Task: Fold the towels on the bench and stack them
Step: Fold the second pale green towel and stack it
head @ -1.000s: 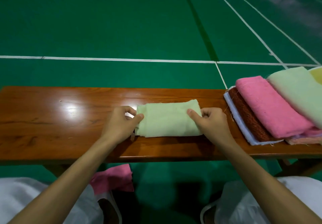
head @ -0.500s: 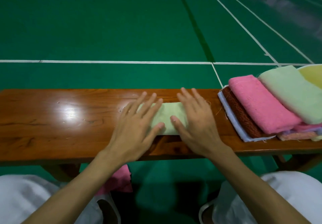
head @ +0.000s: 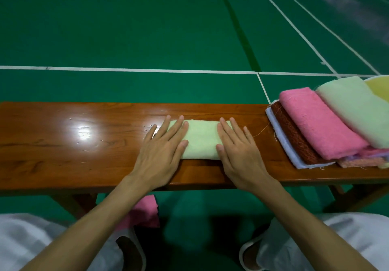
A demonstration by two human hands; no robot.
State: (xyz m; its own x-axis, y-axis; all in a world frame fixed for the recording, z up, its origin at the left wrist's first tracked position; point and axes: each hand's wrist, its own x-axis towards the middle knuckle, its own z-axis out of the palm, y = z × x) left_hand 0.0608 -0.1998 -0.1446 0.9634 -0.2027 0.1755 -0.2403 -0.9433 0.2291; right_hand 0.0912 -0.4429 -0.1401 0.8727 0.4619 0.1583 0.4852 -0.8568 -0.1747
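Note:
A folded pale green towel (head: 201, 140) lies flat in the middle of the wooden bench (head: 63, 144). My left hand (head: 162, 150) presses on its left end with straight, spread fingers. My right hand (head: 237, 146) lies flat on its right end the same way. At the bench's right end sits a slanted stack of folded towels: a pink towel (head: 315, 121), a light green towel (head: 355, 106), a brown towel (head: 292, 138) and a white towel (head: 284, 144) underneath.
A yellow basin rim (head: 379, 85) shows at the far right edge. A pink cloth (head: 145, 211) lies under the bench by my knees. Green court floor (head: 147, 28) with white lines lies beyond the bench. The bench's left half is bare wood.
One second ago both hands pinched the ends of the green towel. They then opened flat on it, and since half a second ago they have slid apart toward its ends.

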